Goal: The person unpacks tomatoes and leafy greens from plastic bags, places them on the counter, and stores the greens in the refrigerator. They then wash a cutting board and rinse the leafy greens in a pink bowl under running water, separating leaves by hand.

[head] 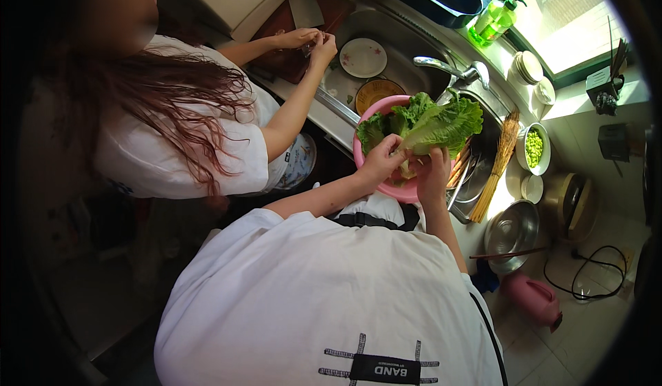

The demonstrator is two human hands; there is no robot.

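Note:
Both of my hands are over a pink plastic basin at the sink's front edge. Between the fingers of my left hand is the stem end of a large green lettuce leaf. My right hand grips the same leaf near its base, close beside the left. The leaf's frilly end spreads away from me, past the basin's right rim. More lettuce lies in the basin beneath, partly hidden by the leaf and my hands.
At left, another person's hands hold something small above a brown cutting board. A floral plate and a yellow dish sit in the sink beside the faucet. Rightward are a straw brush, a bowl of green beans and a metal basin.

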